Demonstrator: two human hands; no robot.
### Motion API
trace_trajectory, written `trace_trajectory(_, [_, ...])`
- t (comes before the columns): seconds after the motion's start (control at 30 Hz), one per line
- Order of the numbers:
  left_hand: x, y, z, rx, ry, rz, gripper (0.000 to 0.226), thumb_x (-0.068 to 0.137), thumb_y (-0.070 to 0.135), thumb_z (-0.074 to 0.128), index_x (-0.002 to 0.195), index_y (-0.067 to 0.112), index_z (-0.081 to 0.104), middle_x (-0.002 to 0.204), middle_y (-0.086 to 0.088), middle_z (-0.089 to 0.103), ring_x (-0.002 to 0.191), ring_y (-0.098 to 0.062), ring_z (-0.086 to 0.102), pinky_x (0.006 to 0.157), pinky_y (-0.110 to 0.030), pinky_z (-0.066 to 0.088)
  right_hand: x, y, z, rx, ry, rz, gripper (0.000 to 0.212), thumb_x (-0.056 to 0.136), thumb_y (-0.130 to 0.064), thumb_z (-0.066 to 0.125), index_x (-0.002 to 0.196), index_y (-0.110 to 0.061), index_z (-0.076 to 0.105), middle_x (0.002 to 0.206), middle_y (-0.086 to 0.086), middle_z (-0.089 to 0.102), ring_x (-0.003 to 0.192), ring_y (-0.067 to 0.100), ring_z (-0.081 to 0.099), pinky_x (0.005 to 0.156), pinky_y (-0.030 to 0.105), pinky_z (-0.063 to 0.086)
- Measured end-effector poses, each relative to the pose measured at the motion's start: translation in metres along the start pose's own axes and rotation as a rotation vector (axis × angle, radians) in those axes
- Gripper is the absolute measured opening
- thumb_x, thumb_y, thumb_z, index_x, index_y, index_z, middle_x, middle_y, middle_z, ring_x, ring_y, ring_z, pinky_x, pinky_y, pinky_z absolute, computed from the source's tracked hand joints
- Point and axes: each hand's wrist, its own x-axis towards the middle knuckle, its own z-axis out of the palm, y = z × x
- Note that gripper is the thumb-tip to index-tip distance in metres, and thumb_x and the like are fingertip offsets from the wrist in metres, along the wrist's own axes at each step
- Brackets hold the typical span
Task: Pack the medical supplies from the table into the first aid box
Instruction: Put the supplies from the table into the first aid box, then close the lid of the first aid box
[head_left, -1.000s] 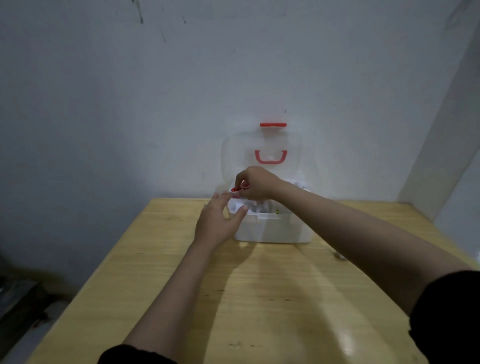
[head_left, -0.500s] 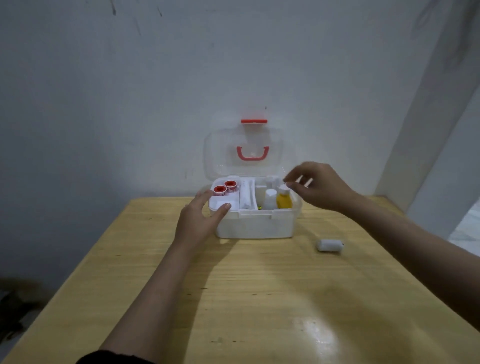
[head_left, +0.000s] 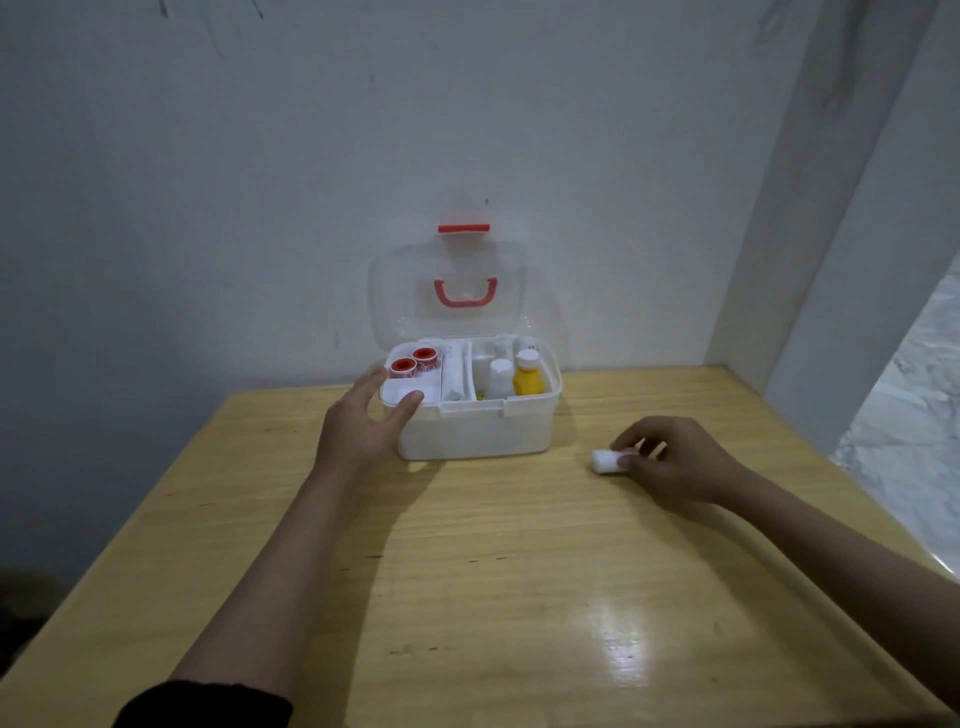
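The white first aid box (head_left: 478, 431) stands at the far middle of the wooden table (head_left: 467, 597), its clear lid (head_left: 447, 296) with a red handle raised against the wall. Inside are two red tape rolls (head_left: 413, 362), a white packet (head_left: 454, 374), a white bottle (head_left: 500, 376) and a yellow bottle (head_left: 529, 376). My left hand (head_left: 363, 426) rests on the box's front left corner, fingers apart. To the right of the box, my right hand (head_left: 670, 462) closes its fingertips on a white bandage roll (head_left: 605, 461) lying on the table.
A grey wall rises right behind the box. A white pillar (head_left: 831, 208) stands at the table's far right corner, with a marble floor (head_left: 904, 431) beyond the right edge. Glare marks the near tabletop.
My right hand left the red tape roll in the box, swung right and down, and now grips the bandage roll on the table. My left hand stayed at the box's corner.
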Motion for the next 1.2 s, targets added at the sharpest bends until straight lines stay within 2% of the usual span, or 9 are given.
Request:
trace_trajectory(0.13, [0.001, -0.001, 0.0, -0.006, -0.003, -0.008, 0.064, 0.08, 0.045, 0.065, 0.136, 0.019, 0.046, 0.147, -0.003, 0.042, 0.135, -0.022, 0.038, 0.107, -0.034, 0.032, 0.007, -0.028, -0.014, 0.096, 0.146, -0.106, 0.011, 0.077, -0.016, 0.074, 0.083, -0.025, 0.071, 0.082, -0.015, 0.068, 0.081, 0.004, 0.063, 0.064, 0.008, 0.046])
trace_trajectory(0.3, [0.005, -0.003, -0.003, 0.026, -0.03, -0.043, 0.068, 0.076, 0.051, 0.066, 0.136, 0.023, 0.046, 0.15, -0.005, 0.037, 0.138, -0.026, 0.034, 0.109, -0.044, 0.032, 0.032, -0.094, -0.022, 0.163, 0.234, -0.288, 0.013, 0.077, -0.018, 0.074, 0.09, -0.02, 0.073, 0.084, -0.013, 0.069, 0.081, 0.006, 0.065, 0.07, 0.017, 0.05])
trace_trajectory(0.4, [0.007, -0.002, -0.008, 0.018, -0.063, -0.035, 0.066, 0.076, 0.047, 0.069, 0.134, 0.022, 0.049, 0.149, -0.006, 0.038, 0.138, -0.023, 0.033, 0.108, -0.037, 0.03, 0.054, -0.127, -0.01, 0.141, 0.207, -0.35, 0.015, 0.079, -0.017, 0.073, 0.093, -0.016, 0.073, 0.09, -0.003, 0.071, 0.082, 0.012, 0.066, 0.075, 0.021, 0.053])
trace_trajectory(0.53, [0.01, 0.001, -0.015, -0.015, -0.111, -0.001, 0.056, 0.078, 0.039, 0.071, 0.129, 0.021, 0.054, 0.14, -0.001, 0.051, 0.127, -0.015, 0.044, 0.092, -0.023, 0.032, 0.087, -0.158, 0.016, 0.074, 0.162, -0.373, 0.017, 0.08, -0.016, 0.069, 0.096, -0.012, 0.074, 0.095, 0.006, 0.072, 0.08, 0.015, 0.064, 0.078, 0.028, 0.054])
trace_trajectory(0.7, [0.011, 0.0, -0.019, -0.07, -0.148, 0.028, 0.051, 0.077, 0.037, 0.073, 0.123, 0.025, 0.058, 0.132, 0.002, 0.056, 0.113, -0.004, 0.046, 0.091, -0.025, 0.035, 0.112, -0.175, 0.045, -0.056, 0.012, -0.353, 0.02, 0.083, -0.01, 0.063, 0.1, -0.01, 0.074, 0.106, 0.008, 0.073, 0.079, 0.008, 0.055, 0.065, 0.009, 0.036])
trace_trajectory(0.8, [0.011, -0.001, -0.019, -0.077, -0.143, 0.033, 0.05, 0.077, 0.037, 0.073, 0.123, 0.026, 0.058, 0.132, 0.003, 0.056, 0.109, -0.001, 0.043, 0.09, -0.024, 0.034, 0.121, -0.178, 0.052, -0.091, -0.047, -0.336, 0.022, 0.082, -0.013, 0.066, 0.102, -0.011, 0.073, 0.111, 0.008, 0.071, 0.082, 0.013, 0.062, 0.07, 0.015, 0.043])
trace_trajectory(0.93, [0.012, -0.005, -0.017, -0.088, -0.134, 0.023, 0.054, 0.076, 0.039, 0.073, 0.126, 0.026, 0.056, 0.135, 0.004, 0.055, 0.112, -0.002, 0.043, 0.091, -0.024, 0.034, 0.123, -0.176, 0.043, -0.065, -0.051, -0.339, 0.022, 0.081, -0.012, 0.067, 0.102, -0.01, 0.073, 0.109, 0.009, 0.072, 0.082, 0.015, 0.066, 0.068, 0.015, 0.043])
trace_trajectory(1.07, [0.012, -0.008, -0.015, -0.102, -0.12, 0.0, 0.058, 0.075, 0.04, 0.073, 0.128, 0.026, 0.054, 0.137, 0.004, 0.053, 0.126, -0.012, 0.045, 0.094, -0.025, 0.034, 0.127, -0.167, 0.025, -0.073, 0.101, -0.336, 0.026, 0.084, -0.013, 0.064, 0.109, -0.006, 0.068, 0.111, 0.011, 0.07, 0.096, 0.021, 0.066, 0.086, 0.026, 0.049])
trace_trajectory(1.2, [0.011, -0.006, -0.016, -0.121, -0.121, 0.009, 0.054, 0.076, 0.038, 0.073, 0.126, 0.028, 0.055, 0.127, 0.012, 0.052, 0.113, -0.002, 0.041, 0.092, -0.024, 0.033, 0.152, -0.155, 0.0, -0.102, 0.382, -0.298, 0.039, 0.085, -0.018, 0.06, 0.123, -0.008, 0.058, 0.13, 0.015, 0.056, 0.122, 0.029, 0.05, 0.102, 0.032, 0.038])
